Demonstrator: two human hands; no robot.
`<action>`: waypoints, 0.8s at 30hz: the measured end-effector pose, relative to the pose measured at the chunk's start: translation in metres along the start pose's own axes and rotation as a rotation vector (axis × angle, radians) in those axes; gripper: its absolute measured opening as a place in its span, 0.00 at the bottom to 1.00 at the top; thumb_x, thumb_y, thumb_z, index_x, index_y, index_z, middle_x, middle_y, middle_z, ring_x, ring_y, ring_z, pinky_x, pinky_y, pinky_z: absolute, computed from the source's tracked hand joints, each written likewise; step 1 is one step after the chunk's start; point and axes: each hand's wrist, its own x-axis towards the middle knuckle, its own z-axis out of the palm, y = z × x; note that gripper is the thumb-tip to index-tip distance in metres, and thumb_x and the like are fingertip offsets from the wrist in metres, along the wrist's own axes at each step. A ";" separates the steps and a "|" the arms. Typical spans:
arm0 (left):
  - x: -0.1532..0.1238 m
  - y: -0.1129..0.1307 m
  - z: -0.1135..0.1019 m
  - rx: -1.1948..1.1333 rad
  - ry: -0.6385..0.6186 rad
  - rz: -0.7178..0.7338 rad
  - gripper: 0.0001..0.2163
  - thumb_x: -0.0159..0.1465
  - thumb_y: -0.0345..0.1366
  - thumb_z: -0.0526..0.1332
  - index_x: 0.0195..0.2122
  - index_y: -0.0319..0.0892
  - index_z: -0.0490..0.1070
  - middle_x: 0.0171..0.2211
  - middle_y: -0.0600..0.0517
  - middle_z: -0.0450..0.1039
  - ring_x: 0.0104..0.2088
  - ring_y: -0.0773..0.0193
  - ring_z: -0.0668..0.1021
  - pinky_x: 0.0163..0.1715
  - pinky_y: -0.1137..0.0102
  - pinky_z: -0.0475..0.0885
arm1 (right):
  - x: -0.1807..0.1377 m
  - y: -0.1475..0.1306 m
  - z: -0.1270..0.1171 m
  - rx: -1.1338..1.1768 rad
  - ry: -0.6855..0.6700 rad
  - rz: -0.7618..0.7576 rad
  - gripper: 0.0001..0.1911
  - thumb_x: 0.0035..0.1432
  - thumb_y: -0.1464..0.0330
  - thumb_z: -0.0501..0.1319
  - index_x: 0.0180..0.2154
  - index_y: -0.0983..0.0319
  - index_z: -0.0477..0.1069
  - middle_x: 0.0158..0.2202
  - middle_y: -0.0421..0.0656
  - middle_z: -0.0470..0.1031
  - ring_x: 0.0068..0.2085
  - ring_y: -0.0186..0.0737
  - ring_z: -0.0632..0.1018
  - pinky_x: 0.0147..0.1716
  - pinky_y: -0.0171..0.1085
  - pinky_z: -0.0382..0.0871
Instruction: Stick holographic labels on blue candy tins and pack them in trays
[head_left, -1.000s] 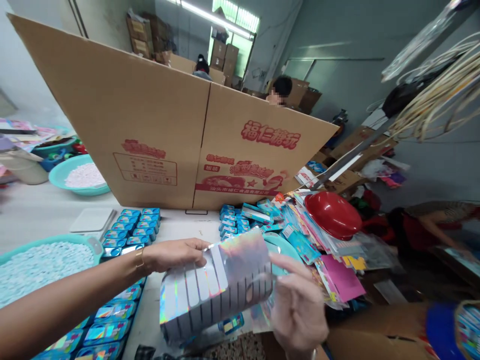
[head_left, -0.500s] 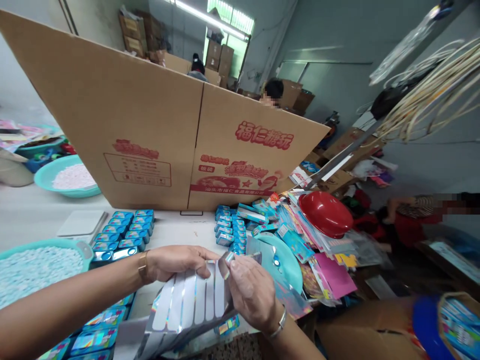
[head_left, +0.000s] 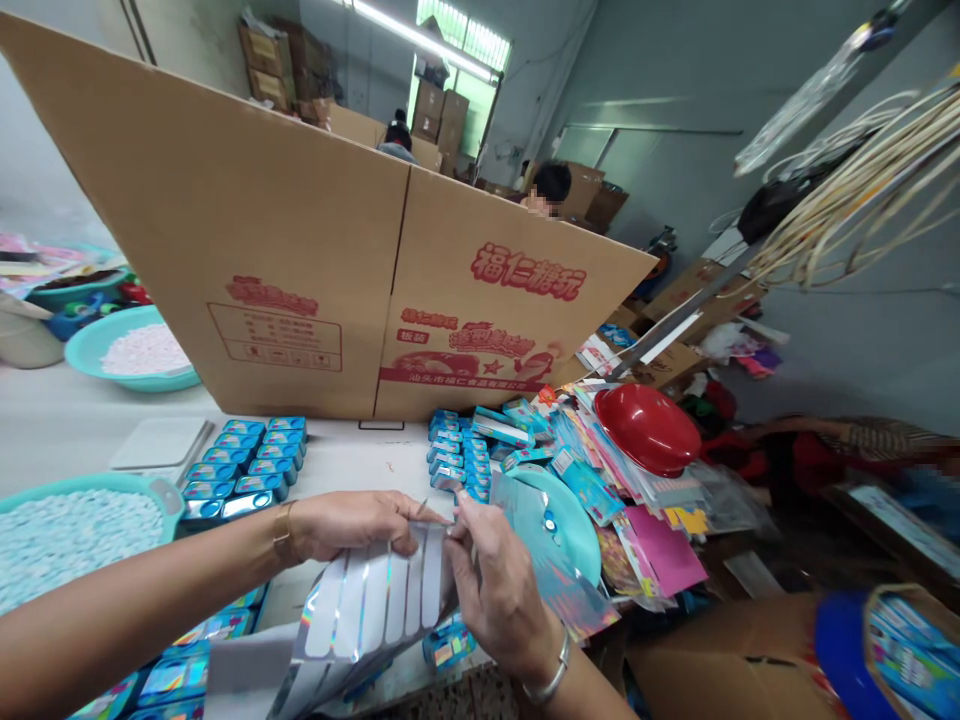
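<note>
A long folded strip of silver-backed stickers (head_left: pixel 367 600) with pale, narrow labels hangs in front of me, shimmering in the light. My left hand (head_left: pixel 356 525) grips its upper edge, thumb across the front. At its right end, my right hand (head_left: pixel 495 580) pinches the edge between thumb and fingers; the exact bit held is partly hidden. Below and left lie several small blue boxes (head_left: pixel 184 675), and another blue box (head_left: pixel 450 645) rests under the strip's right side. Two rows of blue boxes (head_left: pixel 274 465) stand beyond my left wrist.
A large cardboard sheet (head_left: pixel 300 240) stands across the table's back. Left are a basin of pale blue candies (head_left: pixel 75 540) and a white scale (head_left: pixel 161 445). Right are more blue boxes (head_left: pixel 450 455), a turquoise basin (head_left: pixel 577 540), a red bowl (head_left: pixel 649 430) and an open carton (head_left: pixel 720 650). People sit beyond.
My right hand has turned more upright, its fingers closing at the strip's end where a silver flap was curled up. My left hand keeps its hold. A person at far right has shifted.
</note>
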 end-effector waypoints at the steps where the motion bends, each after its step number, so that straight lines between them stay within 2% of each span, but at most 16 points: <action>1: 0.000 0.000 0.000 0.009 0.001 0.000 0.15 0.50 0.29 0.61 0.40 0.43 0.78 0.19 0.61 0.69 0.13 0.74 0.60 0.11 0.78 0.51 | 0.001 -0.001 -0.001 0.003 0.003 0.010 0.35 0.64 0.80 0.56 0.69 0.63 0.48 0.44 0.52 0.76 0.43 0.44 0.77 0.40 0.44 0.78; 4: -0.002 0.001 0.002 -0.008 -0.008 0.006 0.12 0.50 0.29 0.62 0.36 0.42 0.78 0.16 0.62 0.65 0.12 0.75 0.57 0.10 0.78 0.47 | 0.001 0.001 0.000 0.004 0.025 -0.018 0.35 0.63 0.81 0.56 0.68 0.63 0.50 0.44 0.51 0.76 0.44 0.44 0.77 0.42 0.44 0.78; 7: -0.003 0.000 0.001 -0.061 -0.040 0.017 0.12 0.49 0.30 0.63 0.36 0.41 0.78 0.21 0.59 0.72 0.14 0.74 0.63 0.12 0.79 0.55 | -0.005 0.003 -0.001 -0.018 0.073 -0.125 0.34 0.61 0.83 0.55 0.67 0.64 0.52 0.46 0.51 0.76 0.50 0.46 0.76 0.49 0.50 0.77; 9: -0.004 -0.001 -0.004 -0.073 -0.051 0.015 0.15 0.49 0.31 0.63 0.39 0.40 0.78 0.24 0.56 0.76 0.15 0.72 0.68 0.14 0.78 0.59 | -0.009 0.002 -0.006 -0.027 0.132 -0.142 0.31 0.61 0.82 0.56 0.64 0.63 0.56 0.46 0.50 0.76 0.52 0.48 0.76 0.51 0.54 0.75; 12: -0.001 -0.003 -0.015 -0.062 0.020 -0.002 0.16 0.48 0.32 0.64 0.40 0.39 0.78 0.25 0.53 0.78 0.16 0.70 0.71 0.14 0.77 0.61 | -0.010 -0.002 -0.020 0.014 0.223 0.051 0.20 0.62 0.79 0.58 0.54 0.61 0.66 0.42 0.47 0.76 0.49 0.48 0.78 0.51 0.56 0.75; 14: 0.001 -0.004 -0.020 -0.063 0.059 0.010 0.18 0.47 0.32 0.64 0.41 0.39 0.78 0.27 0.53 0.80 0.16 0.70 0.71 0.14 0.78 0.61 | -0.004 -0.003 -0.027 0.058 0.315 0.173 0.17 0.64 0.78 0.57 0.52 0.60 0.68 0.38 0.45 0.76 0.47 0.48 0.79 0.50 0.56 0.76; 15: 0.002 -0.004 -0.021 -0.066 0.052 0.023 0.19 0.47 0.31 0.64 0.42 0.40 0.78 0.28 0.53 0.80 0.16 0.71 0.71 0.14 0.78 0.60 | 0.000 -0.003 -0.029 0.061 0.344 0.194 0.19 0.64 0.78 0.57 0.54 0.59 0.66 0.38 0.46 0.76 0.47 0.48 0.79 0.49 0.56 0.77; 17: 0.003 -0.002 -0.020 -0.061 -0.004 0.054 0.22 0.48 0.30 0.63 0.46 0.41 0.77 0.30 0.53 0.80 0.17 0.72 0.71 0.14 0.79 0.59 | 0.008 0.001 -0.027 0.022 0.335 0.133 0.27 0.63 0.78 0.58 0.62 0.60 0.60 0.43 0.48 0.77 0.49 0.50 0.79 0.50 0.56 0.77; 20: 0.002 0.002 -0.014 -0.025 -0.066 0.092 0.25 0.50 0.27 0.62 0.51 0.43 0.76 0.30 0.56 0.79 0.17 0.74 0.69 0.14 0.80 0.57 | 0.016 0.011 -0.016 -0.062 0.147 -0.061 0.40 0.62 0.80 0.58 0.70 0.61 0.45 0.53 0.55 0.74 0.55 0.51 0.76 0.52 0.55 0.76; 22: 0.001 0.004 -0.013 -0.016 -0.092 0.088 0.27 0.50 0.25 0.61 0.53 0.45 0.75 0.28 0.59 0.77 0.15 0.76 0.64 0.13 0.80 0.53 | 0.015 0.018 -0.008 -0.074 0.065 -0.168 0.42 0.61 0.82 0.55 0.71 0.64 0.40 0.54 0.57 0.73 0.57 0.50 0.75 0.51 0.52 0.77; 24: 0.001 0.004 -0.014 -0.042 -0.132 0.063 0.26 0.51 0.25 0.61 0.53 0.45 0.75 0.25 0.60 0.76 0.13 0.76 0.62 0.12 0.80 0.51 | 0.011 0.022 -0.003 -0.077 0.046 -0.218 0.42 0.60 0.83 0.55 0.71 0.66 0.39 0.54 0.58 0.74 0.56 0.50 0.76 0.49 0.50 0.79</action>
